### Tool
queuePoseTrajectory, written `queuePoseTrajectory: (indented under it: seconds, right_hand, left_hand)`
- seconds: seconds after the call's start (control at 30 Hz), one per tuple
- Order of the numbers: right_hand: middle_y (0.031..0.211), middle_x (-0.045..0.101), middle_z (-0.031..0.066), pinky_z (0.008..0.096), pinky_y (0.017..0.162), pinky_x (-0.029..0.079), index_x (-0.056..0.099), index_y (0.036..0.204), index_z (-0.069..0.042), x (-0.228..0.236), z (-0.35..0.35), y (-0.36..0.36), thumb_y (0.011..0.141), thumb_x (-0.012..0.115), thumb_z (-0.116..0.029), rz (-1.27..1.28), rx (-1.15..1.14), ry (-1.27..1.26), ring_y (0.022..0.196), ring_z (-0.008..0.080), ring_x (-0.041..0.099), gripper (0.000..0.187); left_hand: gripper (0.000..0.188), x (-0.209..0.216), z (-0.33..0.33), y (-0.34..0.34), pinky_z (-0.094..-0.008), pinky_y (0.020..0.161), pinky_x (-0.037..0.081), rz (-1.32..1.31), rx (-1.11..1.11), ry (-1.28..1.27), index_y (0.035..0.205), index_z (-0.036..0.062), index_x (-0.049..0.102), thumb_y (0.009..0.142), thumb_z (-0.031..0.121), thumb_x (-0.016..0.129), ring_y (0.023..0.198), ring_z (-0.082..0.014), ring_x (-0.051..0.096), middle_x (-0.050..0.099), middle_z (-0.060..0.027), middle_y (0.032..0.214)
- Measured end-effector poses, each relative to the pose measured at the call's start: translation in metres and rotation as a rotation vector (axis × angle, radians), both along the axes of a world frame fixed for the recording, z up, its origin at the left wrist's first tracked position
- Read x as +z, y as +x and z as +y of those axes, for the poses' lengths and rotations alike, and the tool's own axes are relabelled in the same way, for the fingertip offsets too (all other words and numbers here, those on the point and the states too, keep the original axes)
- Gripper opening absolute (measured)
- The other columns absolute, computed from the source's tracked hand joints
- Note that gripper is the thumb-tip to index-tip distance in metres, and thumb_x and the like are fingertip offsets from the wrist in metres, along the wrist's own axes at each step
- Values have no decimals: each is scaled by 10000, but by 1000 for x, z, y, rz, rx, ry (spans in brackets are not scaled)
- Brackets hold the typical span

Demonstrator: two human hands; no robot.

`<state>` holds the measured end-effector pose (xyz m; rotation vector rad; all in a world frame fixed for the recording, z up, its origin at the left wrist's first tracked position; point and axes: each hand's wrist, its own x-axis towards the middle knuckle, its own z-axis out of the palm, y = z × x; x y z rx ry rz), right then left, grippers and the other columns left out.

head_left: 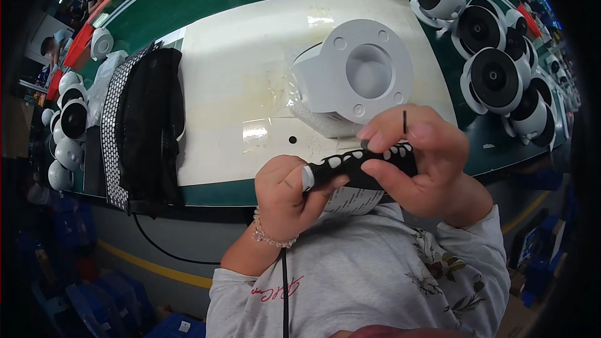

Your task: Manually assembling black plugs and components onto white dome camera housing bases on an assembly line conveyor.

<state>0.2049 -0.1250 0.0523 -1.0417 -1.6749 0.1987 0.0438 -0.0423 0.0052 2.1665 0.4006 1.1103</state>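
Observation:
My left hand (285, 191) is closed around one end of a black sheet (357, 176) with rows of pale oval spots, held at the table's near edge. Over its other end curls my right hand (432, 156), with a small dark round pad (365, 144) at the index fingertip and the thumb against the sheet. A short black strip lies across one right finger. Just beyond both hands, a white device (325, 97) rests with its round base (398, 66) facing up, showing a large central hollow and several small round recesses. Clear bubble wrap is around its lower part.
A cream board (219, 87) covers the middle of the green table (213, 193). Black padded fabric (150, 125) lies along its left side. White devices with black round fronts crowd the right (494, 78) and far left (74, 119). Other people are at the upper left.

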Motion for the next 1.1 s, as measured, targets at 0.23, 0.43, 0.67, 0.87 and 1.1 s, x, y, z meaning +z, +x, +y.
queuePoseTrajectory:
  seconds: [0.23,0.43,0.67,0.87,1.1]
  right_hand:
    - [929,522,133,272,572,465,444,1058,-89,4,-2,11,722,632,-44,-355,210,56,712,254,582,388]
    - [882,535,117,255,519,445,480,959,-59,8,6,23,732,617,-67,-118,352,61,664,221,580,265]
    - [1075,419,116,233,733,423,163,1338,-89,25,36,62,753,499,135,-3,-134,67,829,124,495,710]
    - [1080,477,111,224,723,427,228,1321,-93,37,38,64,757,496,123,42,-226,-249,807,109,524,660]
    - [1114,555,157,318,741,471,367,1232,-56,52,21,53,682,592,88,-631,-237,-158,902,301,590,612]
  left_hand:
    - [172,2,0,-1,-304,427,330,3,-53,-74,691,70,580,619,76,736,435,-197,429,462,-32,498]
    - [118,5,-1,2,-295,461,369,49,-61,-390,724,43,621,646,59,709,482,-203,477,514,-52,554]
    - [280,-1,8,15,-279,562,434,-73,-20,63,805,54,608,580,69,773,715,-191,530,563,-111,876]
    - [312,-7,15,21,-277,589,468,-7,-48,88,798,26,604,554,94,786,844,-226,573,456,-204,1218]
    - [283,-12,15,22,-277,573,495,36,-64,100,732,-22,588,545,81,774,720,-222,604,416,-243,1261]
